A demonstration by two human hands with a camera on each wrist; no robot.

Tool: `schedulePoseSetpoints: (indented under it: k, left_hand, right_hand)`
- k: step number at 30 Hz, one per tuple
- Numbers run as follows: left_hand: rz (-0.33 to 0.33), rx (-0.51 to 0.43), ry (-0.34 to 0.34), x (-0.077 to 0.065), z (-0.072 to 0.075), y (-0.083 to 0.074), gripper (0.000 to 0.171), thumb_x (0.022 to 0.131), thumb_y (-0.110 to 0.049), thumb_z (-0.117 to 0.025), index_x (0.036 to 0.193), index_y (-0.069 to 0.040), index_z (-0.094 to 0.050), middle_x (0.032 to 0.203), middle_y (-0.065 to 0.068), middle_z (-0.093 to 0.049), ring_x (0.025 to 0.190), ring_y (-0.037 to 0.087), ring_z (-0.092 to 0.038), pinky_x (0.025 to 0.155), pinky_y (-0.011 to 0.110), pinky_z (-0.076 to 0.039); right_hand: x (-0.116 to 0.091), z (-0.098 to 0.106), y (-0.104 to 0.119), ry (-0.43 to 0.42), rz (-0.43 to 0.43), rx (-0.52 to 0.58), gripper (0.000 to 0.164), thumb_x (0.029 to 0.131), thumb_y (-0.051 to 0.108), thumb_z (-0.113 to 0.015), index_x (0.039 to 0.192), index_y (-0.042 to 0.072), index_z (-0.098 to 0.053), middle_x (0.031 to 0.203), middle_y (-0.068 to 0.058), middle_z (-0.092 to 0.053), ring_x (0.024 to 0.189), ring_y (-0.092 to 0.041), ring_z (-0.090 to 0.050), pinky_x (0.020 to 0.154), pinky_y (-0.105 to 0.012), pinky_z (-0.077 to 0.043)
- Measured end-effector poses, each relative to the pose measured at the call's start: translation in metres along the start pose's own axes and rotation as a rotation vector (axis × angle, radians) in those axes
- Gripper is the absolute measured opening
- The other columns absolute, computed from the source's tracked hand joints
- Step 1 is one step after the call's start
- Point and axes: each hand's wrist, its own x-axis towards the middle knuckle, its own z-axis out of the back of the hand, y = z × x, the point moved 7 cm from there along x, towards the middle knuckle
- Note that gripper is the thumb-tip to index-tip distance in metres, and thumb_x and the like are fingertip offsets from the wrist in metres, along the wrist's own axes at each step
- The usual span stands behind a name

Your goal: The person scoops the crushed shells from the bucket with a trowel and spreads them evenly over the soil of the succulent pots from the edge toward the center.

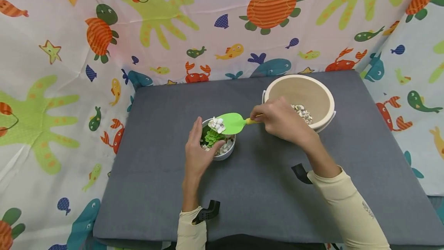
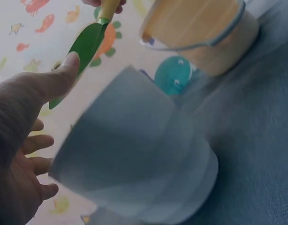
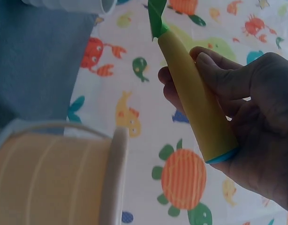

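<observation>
My right hand (image 1: 282,120) grips the yellow handle (image 3: 198,101) of a small trowel with a green blade (image 1: 233,123). White pebbles (image 1: 217,125) lie on the blade's tip, which is over the rim of a pale pot (image 1: 224,155). Inside the pot are a green succulent plant (image 1: 213,137) and more pebbles. My left hand (image 1: 198,147) is at the pot's left side, fingers extended and thumb apart, near the rim. In the left wrist view the thumb (image 2: 64,75) overlaps the trowel blade; whether it touches is unclear. The pot's outer wall (image 2: 134,140) looks smooth there.
A cream bucket (image 1: 326,103) with pebbles (image 1: 303,114) at its bottom stands to the right of the pot, with its handle down. Both containers are on a grey cloth-covered table (image 1: 156,188). A curtain (image 1: 225,49) printed with sea animals hangs behind and at both sides.
</observation>
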Motion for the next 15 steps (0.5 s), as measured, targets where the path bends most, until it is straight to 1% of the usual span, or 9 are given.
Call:
schedulePoseSetpoints:
  k: [4, 6, 7, 9, 11, 15]
  left_hand:
    - [0.055, -0.011, 0.019, -0.007, 0.0, 0.017, 0.103, 0.066, -0.051, -0.077, 0.146, -0.026, -0.019, 0.15, -0.009, -0.021, 0.136, 0.013, -0.023, 0.107, 0.039, -0.027]
    - [0.068, -0.016, 0.031, -0.009, -0.001, 0.024, 0.107, 0.062, -0.051, -0.079, 0.147, -0.026, -0.017, 0.15, -0.009, -0.019, 0.136, 0.011, -0.022, 0.107, 0.037, -0.026]
    - [0.068, -0.02, 0.034, -0.01, -0.001, 0.027, 0.109, 0.061, -0.05, -0.08, 0.147, -0.025, -0.018, 0.15, -0.007, -0.02, 0.136, 0.011, -0.022, 0.107, 0.037, -0.026]
    - [0.063, -0.032, 0.039, -0.011, -0.003, 0.031, 0.113, 0.058, -0.049, -0.082, 0.147, -0.023, -0.018, 0.15, -0.004, -0.022, 0.135, 0.011, -0.023, 0.107, 0.037, -0.027]
    - [0.054, -0.047, 0.043, -0.011, -0.004, 0.035, 0.115, 0.056, -0.048, -0.083, 0.147, -0.022, -0.018, 0.149, -0.002, -0.024, 0.135, 0.011, -0.024, 0.106, 0.036, -0.028]
    - [0.033, -0.072, 0.049, -0.011, -0.006, 0.038, 0.118, 0.055, -0.047, -0.083, 0.147, -0.022, -0.015, 0.148, 0.0, -0.029, 0.134, 0.011, -0.027, 0.105, 0.035, -0.028]
  right_hand:
    - [0.007, -0.013, 0.008, 0.062, 0.003, -0.049, 0.022, 0.077, 0.001, -0.067, 0.087, 0.019, -0.073, 0.078, 0.009, -0.068, 0.068, -0.008, -0.053, 0.064, -0.028, -0.031]
    - [0.01, -0.019, 0.014, 0.097, 0.005, -0.087, 0.025, 0.075, 0.0, -0.067, 0.088, 0.02, -0.072, 0.08, 0.008, -0.068, 0.072, -0.01, -0.053, 0.067, -0.031, -0.03]
    - [0.013, -0.022, 0.017, 0.111, 0.013, -0.112, 0.026, 0.074, -0.001, -0.067, 0.088, 0.02, -0.072, 0.081, 0.008, -0.068, 0.073, -0.012, -0.053, 0.069, -0.032, -0.031]
    - [0.017, -0.028, 0.026, 0.132, 0.043, -0.179, 0.029, 0.071, -0.001, -0.068, 0.09, 0.021, -0.071, 0.082, 0.007, -0.068, 0.076, -0.014, -0.053, 0.072, -0.035, -0.031]
    - [0.02, -0.032, 0.037, 0.134, 0.092, -0.268, 0.03, 0.069, 0.0, -0.069, 0.09, 0.02, -0.07, 0.082, 0.006, -0.067, 0.077, -0.016, -0.053, 0.074, -0.037, -0.032]
    - [0.025, -0.039, 0.059, 0.103, 0.172, -0.457, 0.024, 0.071, 0.009, -0.076, 0.093, 0.017, -0.068, 0.079, 0.0, -0.065, 0.076, -0.02, -0.049, 0.075, -0.038, -0.032]
